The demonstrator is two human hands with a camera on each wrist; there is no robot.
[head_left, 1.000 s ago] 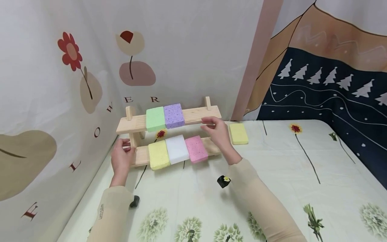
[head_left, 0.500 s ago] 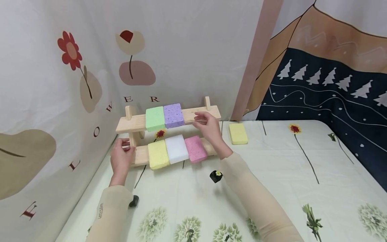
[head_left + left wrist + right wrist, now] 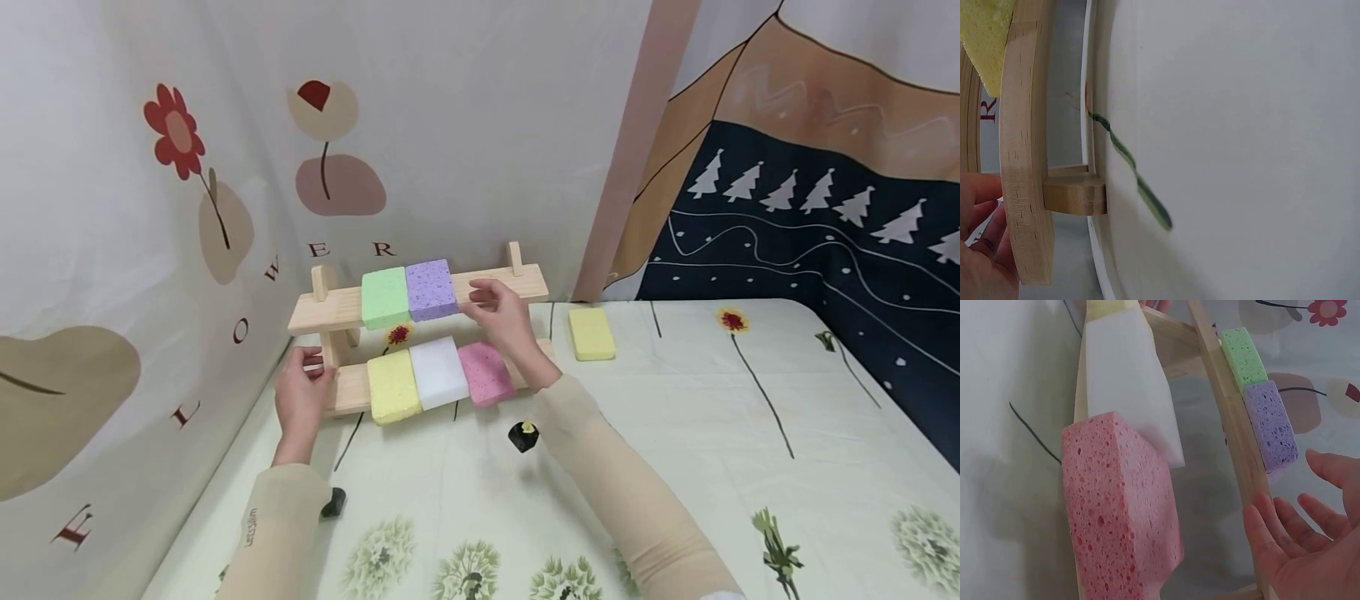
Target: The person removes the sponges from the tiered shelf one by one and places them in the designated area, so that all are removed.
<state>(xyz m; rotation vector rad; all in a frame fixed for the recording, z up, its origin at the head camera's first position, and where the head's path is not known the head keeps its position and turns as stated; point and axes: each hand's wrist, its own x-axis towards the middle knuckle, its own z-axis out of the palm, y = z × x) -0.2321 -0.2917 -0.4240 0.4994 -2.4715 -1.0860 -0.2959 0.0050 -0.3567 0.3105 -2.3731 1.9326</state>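
Note:
A two-tier wooden rack [image 3: 326,310] stands against the back wall. On its upper board sit a green sponge [image 3: 385,297] and a purple sponge [image 3: 431,290], side by side. The lower board carries a yellow sponge [image 3: 393,386], a white sponge [image 3: 438,373] and a pink sponge [image 3: 486,373]. My left hand [image 3: 302,392] holds the rack at its left end, by the upright and lower board. My right hand [image 3: 506,321] holds nothing; its parted fingers are at the upper board's front edge, just right of the purple sponge. In the right wrist view its fingers [image 3: 1266,531] overlap that board.
Another yellow sponge [image 3: 592,333] lies flat on the flower-print tablecloth [image 3: 675,467], to the right of the rack. Patterned cloth walls close in the left side and the back. A black strap piece [image 3: 523,436] shows beside the right cuff.
My right hand has moved left along the upper board, from near its right end to close beside the purple sponge. The left hand and the sponges have kept their places.

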